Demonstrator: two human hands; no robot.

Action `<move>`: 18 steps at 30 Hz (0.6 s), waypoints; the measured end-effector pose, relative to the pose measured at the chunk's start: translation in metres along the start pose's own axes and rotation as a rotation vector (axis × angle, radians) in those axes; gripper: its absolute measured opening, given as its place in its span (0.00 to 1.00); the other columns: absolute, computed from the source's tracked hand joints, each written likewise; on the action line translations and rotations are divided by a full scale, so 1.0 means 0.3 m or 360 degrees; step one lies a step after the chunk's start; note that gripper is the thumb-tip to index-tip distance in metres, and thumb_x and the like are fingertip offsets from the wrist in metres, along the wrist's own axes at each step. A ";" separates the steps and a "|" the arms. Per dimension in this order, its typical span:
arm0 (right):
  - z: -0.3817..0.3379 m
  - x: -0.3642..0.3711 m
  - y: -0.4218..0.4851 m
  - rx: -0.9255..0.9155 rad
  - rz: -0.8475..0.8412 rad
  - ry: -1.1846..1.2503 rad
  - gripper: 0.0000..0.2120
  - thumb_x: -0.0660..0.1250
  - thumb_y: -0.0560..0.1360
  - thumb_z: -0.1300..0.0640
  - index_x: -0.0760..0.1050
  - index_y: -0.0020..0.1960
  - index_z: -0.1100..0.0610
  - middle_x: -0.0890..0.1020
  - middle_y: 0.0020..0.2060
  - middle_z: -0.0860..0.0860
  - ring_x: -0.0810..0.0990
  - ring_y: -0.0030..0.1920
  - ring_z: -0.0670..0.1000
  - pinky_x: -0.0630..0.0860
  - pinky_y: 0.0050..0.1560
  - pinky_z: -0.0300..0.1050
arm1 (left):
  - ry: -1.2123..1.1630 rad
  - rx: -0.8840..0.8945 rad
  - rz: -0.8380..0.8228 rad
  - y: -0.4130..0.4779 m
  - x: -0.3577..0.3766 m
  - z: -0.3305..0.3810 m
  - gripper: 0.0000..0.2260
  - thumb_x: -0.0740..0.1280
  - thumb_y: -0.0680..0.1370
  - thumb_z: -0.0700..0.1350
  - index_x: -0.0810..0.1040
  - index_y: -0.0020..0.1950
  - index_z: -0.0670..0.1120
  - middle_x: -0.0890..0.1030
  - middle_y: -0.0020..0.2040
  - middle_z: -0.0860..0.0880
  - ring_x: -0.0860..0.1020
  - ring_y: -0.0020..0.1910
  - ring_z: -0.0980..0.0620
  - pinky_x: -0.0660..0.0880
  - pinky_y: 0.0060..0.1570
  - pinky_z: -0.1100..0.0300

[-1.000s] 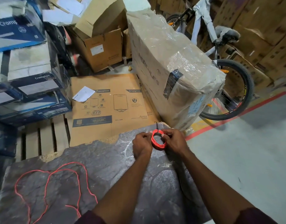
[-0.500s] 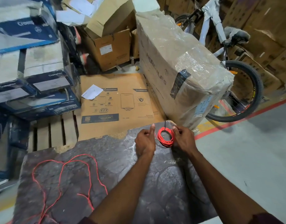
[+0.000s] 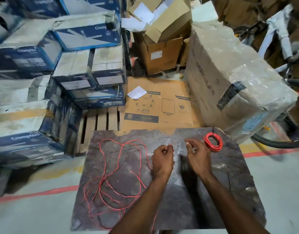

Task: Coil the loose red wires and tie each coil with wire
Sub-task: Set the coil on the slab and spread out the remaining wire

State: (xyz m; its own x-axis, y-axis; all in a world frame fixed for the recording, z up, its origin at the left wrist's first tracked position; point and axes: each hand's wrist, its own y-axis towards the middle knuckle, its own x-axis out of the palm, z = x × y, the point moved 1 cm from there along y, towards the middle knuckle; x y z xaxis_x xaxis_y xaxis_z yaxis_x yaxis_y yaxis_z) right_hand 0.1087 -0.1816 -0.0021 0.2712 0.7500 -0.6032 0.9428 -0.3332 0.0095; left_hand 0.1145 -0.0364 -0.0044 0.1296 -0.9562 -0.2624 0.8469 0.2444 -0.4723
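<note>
- "Crompton" stands in white letters on the blue side of the top blue box [image 3: 101,28].
- The same brand is on the dark-blue box [image 3: 25,51] to its left, with a cut-off "Crom" on the edge below.
- Two small boxes side by side, the left small box [image 3: 79,76] and the right small box [image 3: 115,72], each carry "Crompton".
- The lower-left blue box [image 3: 25,136] shows "Crompton" in large white letters.
- The flat brown carton [image 3: 155,105] bears "Crompton" twice on dark tags; its boxed digits look like "522", though this is uncertain, and the dark strip's print is too small to read.
- The plastic-wrapped carton [image 3: 221,73] reads "HERCULES" in dark capitals, blurred by the wrap.
</note>
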 end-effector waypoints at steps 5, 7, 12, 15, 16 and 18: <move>-0.122 0.122 -0.141 0.0050 -0.0037 0.0147 0.05 0.67 0.81 0.50 0.82 0.54 0.46 0.86 0.41 0.41 0.84 0.43 0.42 0.82 0.45 0.51 | -0.0251 0.0139 -0.0016 -0.087 -0.225 -0.030 0.13 0.70 0.79 0.48 0.79 0.36 0.44 0.84 0.37 0.41 0.79 0.27 0.51 0.72 0.27 0.60; -0.168 0.164 -0.194 -0.0013 -0.0017 0.0108 0.06 0.67 0.81 0.50 0.83 0.53 0.47 0.86 0.41 0.42 0.84 0.43 0.43 0.82 0.45 0.50 | -0.0222 0.0204 0.0013 -0.113 -0.314 -0.063 0.13 0.70 0.78 0.49 0.79 0.36 0.43 0.83 0.33 0.47 0.78 0.30 0.54 0.75 0.36 0.57; -0.249 0.263 -0.315 -0.0370 0.0003 -0.0218 0.14 0.63 0.80 0.50 0.84 0.59 0.49 0.85 0.60 0.48 0.82 0.62 0.54 0.75 0.67 0.55 | -0.0175 0.0329 0.0071 -0.156 -0.543 -0.133 0.02 0.71 0.72 0.46 0.81 0.39 0.53 0.83 0.37 0.58 0.80 0.38 0.61 0.76 0.46 0.60; -0.285 0.320 -0.373 -0.0397 -0.0131 -0.0561 0.21 0.59 0.81 0.47 0.79 0.69 0.49 0.74 0.74 0.53 0.70 0.76 0.57 0.50 0.79 0.54 | -0.0017 0.0495 0.0172 -0.160 -0.684 -0.169 0.10 0.69 0.70 0.55 0.81 0.51 0.56 0.83 0.49 0.59 0.80 0.50 0.61 0.76 0.56 0.61; -0.299 0.334 -0.390 -0.0421 -0.0160 -0.0648 0.22 0.57 0.81 0.45 0.77 0.72 0.49 0.71 0.76 0.53 0.66 0.78 0.57 0.42 0.79 0.51 | 0.0073 0.0534 0.0204 -0.157 -0.728 -0.178 0.13 0.70 0.71 0.55 0.81 0.55 0.57 0.83 0.52 0.59 0.80 0.53 0.61 0.75 0.58 0.62; -0.318 0.363 -0.422 -0.0450 -0.0246 -0.0795 0.26 0.51 0.82 0.41 0.72 0.75 0.47 0.66 0.79 0.52 0.61 0.81 0.57 0.34 0.78 0.51 | 0.0245 0.0633 0.0231 -0.155 -0.810 -0.186 0.16 0.70 0.73 0.55 0.80 0.61 0.57 0.82 0.57 0.59 0.79 0.57 0.61 0.74 0.61 0.61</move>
State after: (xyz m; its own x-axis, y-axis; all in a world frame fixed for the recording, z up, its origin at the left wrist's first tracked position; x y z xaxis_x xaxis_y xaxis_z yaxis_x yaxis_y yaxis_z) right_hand 0.0373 -0.0030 0.0071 0.0672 0.3950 -0.9162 0.9977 -0.0252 0.0623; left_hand 0.0150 0.1936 0.0344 0.2092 -0.8740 -0.4387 0.9618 0.2648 -0.0690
